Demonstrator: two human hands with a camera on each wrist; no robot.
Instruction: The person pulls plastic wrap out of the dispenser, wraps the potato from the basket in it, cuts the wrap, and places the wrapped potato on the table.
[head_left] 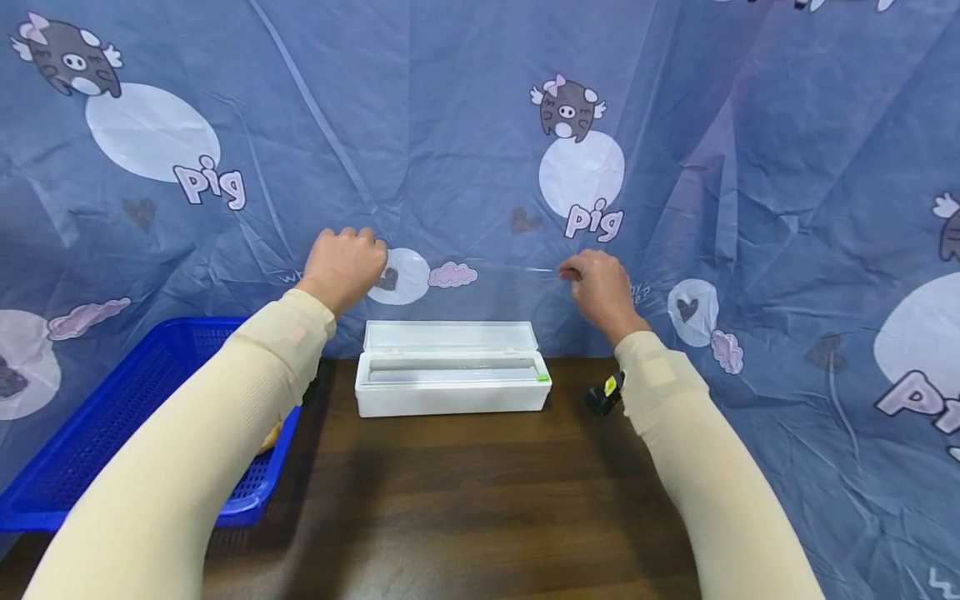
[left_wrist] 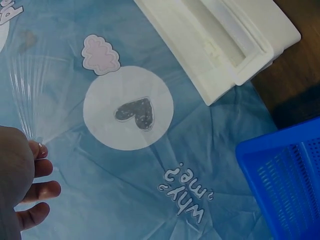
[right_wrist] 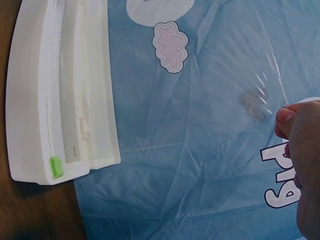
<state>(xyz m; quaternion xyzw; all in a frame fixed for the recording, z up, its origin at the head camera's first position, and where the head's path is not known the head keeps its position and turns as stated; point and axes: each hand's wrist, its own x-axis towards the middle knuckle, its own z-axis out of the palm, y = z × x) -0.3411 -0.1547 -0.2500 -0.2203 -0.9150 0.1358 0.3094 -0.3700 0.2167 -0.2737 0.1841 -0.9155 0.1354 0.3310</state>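
A sheet of clear plastic wrap (left_wrist: 31, 95) is stretched between my two raised hands, in front of the printed cloth. My left hand (head_left: 347, 267) pinches one end, where the film gathers into folds at the thumb and fingertip. At the other end, the thumb and fingertips of my right hand (head_left: 600, 287) pinch the film (right_wrist: 274, 67). Below and between the hands stands a white wrap dispenser box (head_left: 453, 400), its lid (head_left: 450, 335) raised at the back. A green slider (right_wrist: 56, 167) sits at one end of the dispenser's front edge.
A blue plastic basket (head_left: 243, 510) stands at the left, partly behind my left sleeve, with a yellowish-brown thing (head_left: 270, 437) inside. A small black object (head_left: 602, 398) with a yellow-green mark lies beside my right sleeve. Behind the brown table (head_left: 450, 508) hangs blue pig-print cloth (head_left: 465, 125).
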